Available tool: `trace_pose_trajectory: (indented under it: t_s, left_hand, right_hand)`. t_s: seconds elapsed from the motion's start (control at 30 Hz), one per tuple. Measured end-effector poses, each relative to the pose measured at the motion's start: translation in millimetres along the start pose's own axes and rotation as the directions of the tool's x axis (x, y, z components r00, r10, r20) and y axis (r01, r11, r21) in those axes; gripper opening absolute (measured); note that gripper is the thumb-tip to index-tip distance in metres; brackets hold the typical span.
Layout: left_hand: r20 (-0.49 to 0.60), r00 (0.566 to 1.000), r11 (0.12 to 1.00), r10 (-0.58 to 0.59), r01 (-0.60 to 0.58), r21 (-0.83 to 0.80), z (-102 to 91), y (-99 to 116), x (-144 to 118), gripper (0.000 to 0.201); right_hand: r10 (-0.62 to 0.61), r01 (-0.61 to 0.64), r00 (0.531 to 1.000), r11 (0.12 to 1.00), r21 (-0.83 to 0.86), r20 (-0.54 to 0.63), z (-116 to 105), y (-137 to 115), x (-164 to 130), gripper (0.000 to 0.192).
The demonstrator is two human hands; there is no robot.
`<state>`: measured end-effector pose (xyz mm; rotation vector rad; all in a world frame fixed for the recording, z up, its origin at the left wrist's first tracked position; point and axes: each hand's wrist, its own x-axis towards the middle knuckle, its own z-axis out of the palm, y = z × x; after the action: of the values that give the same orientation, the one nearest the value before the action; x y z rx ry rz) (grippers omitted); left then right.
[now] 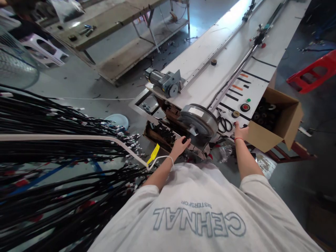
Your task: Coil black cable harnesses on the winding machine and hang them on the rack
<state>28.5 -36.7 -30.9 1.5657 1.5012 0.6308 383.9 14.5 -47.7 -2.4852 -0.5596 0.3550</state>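
Note:
My left hand (181,146) is at the near end of the long white workbench (199,82), beside a large grey wheel (199,119). Its fingers are curled around something small and dark that I cannot make out. At the bench's near right corner rests my right hand (240,132), fingers apart, thumb stretched toward a small dark button. Black-handled scissors (225,124) lie just left of it. Close by are a roll of tape (235,114), a red push button (245,107) and a green button (249,100).
An open cardboard box (286,120) of dark rolls stands at the right. A motor (162,81) sits on the bench's left corner. Black cable bundles (52,122) hang at the left behind a pale bar (65,137). A red stool (315,71) stands far right.

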Motion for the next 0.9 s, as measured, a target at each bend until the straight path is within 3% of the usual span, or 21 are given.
trace_pose_trajectory:
  t_s: [0.9]
  left_hand:
    - [-0.003, 0.999, 0.993, -0.045, 0.045, 0.109, 1.8, -22.7, -12.2, 0.029]
  right_hand:
    - [-0.011, 0.013, 0.999, 0.999, 0.044, -0.039, 7.0, 5.4, 7.2, 0.067]
